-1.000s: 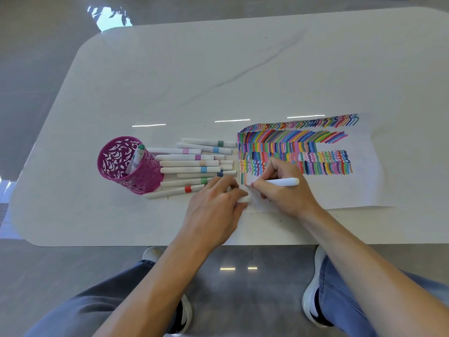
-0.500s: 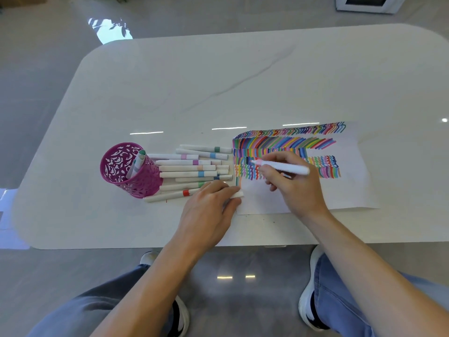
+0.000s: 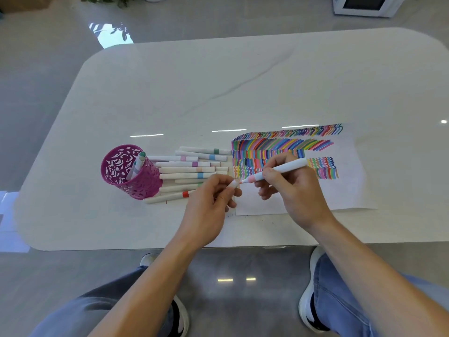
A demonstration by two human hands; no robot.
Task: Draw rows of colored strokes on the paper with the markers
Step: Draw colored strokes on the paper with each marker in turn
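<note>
— What is the room showing?

— A glossy grey floor is running all round a white marbled tabletop, and a person is sitting at its near edge.

— Where is the paper lying?

— The paper is lying flat on the right half of the tabletop. Just beside its left edge, loose markers are lying side by side. Further left, a purple holder is standing with spare markers leaning in it.

— What are the hands doing?

— The right hand is holding a white marker, its grip curling round the barrel near the tip. The pink tip is pointing left, above the paper's lower left corner. The left hand is pinching the cap between thumb and fingertips, just beside that tip. I cannot tell whether the cap is going on or coming off.

— How far is the drawing getting on?

— Several rows of strokes are filling the upper part of the sheet in many colours. The top ones are reaching further right than those below. The lower band of the paper is showing bare white where the hands are not covering it. I am judging the job as well past halfway, with a row or two left to draw down there.
</note>
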